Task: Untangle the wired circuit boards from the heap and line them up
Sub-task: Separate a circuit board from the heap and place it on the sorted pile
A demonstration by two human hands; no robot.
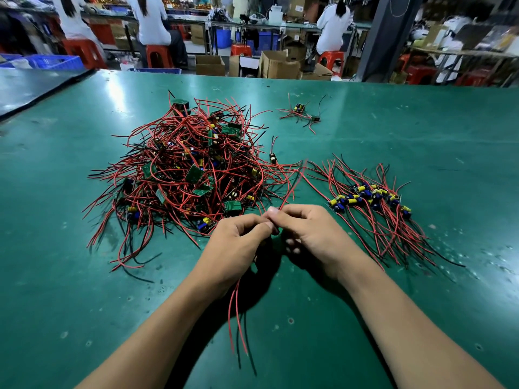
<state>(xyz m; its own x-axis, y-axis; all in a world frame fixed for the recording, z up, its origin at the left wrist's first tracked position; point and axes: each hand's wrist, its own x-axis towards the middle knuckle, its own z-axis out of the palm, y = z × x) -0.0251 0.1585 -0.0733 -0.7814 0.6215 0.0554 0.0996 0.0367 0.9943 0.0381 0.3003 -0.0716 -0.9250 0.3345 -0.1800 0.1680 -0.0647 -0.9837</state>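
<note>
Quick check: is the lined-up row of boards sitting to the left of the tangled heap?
No, the lined-up row of boards lies to the right of the tangled heap on the green table.

arms: left forearm and right forearm bare up to the wrist | left grip: bare, nails cut short | right grip: bare, thumbnail short and rounded

Bright overhead light glares on the green table; edges bend, background blurs slightly.

Held wires partly hidden inside hands
</note>
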